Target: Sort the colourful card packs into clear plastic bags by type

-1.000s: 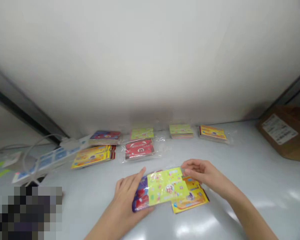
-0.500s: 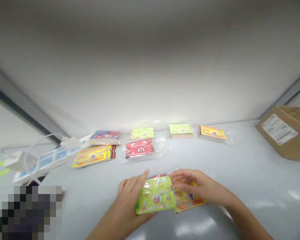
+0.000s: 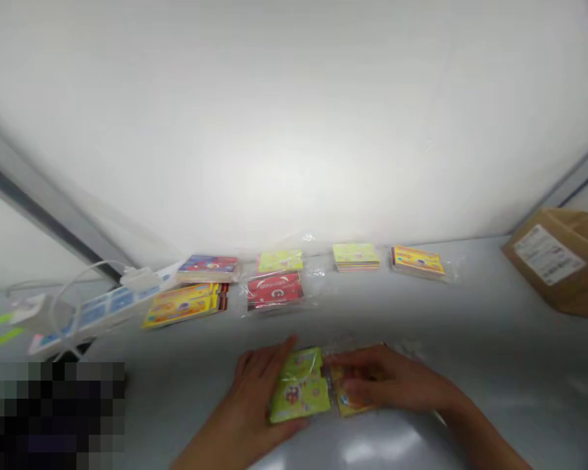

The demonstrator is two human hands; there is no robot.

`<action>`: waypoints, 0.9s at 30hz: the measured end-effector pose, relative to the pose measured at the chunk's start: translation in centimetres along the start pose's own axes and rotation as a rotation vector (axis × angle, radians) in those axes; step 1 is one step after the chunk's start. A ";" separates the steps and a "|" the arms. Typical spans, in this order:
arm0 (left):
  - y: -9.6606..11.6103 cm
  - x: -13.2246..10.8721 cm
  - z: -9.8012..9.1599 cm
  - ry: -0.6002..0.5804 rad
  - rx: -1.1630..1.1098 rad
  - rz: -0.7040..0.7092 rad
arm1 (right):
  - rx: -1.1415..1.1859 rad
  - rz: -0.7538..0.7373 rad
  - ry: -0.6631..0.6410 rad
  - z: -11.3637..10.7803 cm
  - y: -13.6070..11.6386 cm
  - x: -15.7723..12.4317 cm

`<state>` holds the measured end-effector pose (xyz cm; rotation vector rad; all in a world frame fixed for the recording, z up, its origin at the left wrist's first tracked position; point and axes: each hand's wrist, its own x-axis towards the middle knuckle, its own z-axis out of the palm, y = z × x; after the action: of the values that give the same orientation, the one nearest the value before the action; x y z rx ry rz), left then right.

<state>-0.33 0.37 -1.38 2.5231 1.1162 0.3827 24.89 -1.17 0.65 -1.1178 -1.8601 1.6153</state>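
Note:
My left hand (image 3: 252, 398) is closed around the left edge of a green card pack (image 3: 302, 399) in clear plastic, its thumb and fingers on either side. Just right of it, my right hand (image 3: 396, 380) grips an orange-yellow card pack (image 3: 347, 401) from above, fingertips bent over its face. That hand is somewhat blurred and covers much of the orange pack. The two packs lie side by side, almost touching, near the front of the grey table (image 3: 215, 372). Clear film shows behind the fingers.
Along the wall are a blue-red card stack (image 3: 208, 264), a yellow stack (image 3: 183, 305), a bagged red pack (image 3: 274, 291), two green stacks (image 3: 280, 260) (image 3: 356, 256) and an orange pack (image 3: 416, 259). A power strip (image 3: 108, 307) with cables lies left, a brown paper bag (image 3: 563, 267) right.
My right hand has shifted slightly left with the orange pack, and its fingers have curled further over it. The green pack's visible face looks narrower, and the wall appears brighter.

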 end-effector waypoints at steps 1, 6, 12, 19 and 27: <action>0.0 0.0 0.0 -0.008 -0.006 -0.006 | -0.011 0.006 0.006 0.0 0.0 0.0; -0.1 -0.1 0.0 -0.011 -0.034 -0.033 | 0.009 0.059 0.094 -0.3 0.3 0.1; -0.3 -0.1 0.2 -0.009 -0.015 -0.045 | -0.157 0.078 0.366 -1.8 1.3 -0.3; -0.4 0.0 0.3 -0.011 0.007 -0.041 | -0.281 0.100 0.407 -2.2 2.8 -0.5; -0.8 0.0 0.6 0.033 0.052 -0.072 | -0.294 0.079 0.479 -2.4 3.1 -0.3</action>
<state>-0.67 0.76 -2.25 2.5213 1.2411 0.3819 27.81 0.02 -1.74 -1.5578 -1.7708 1.0045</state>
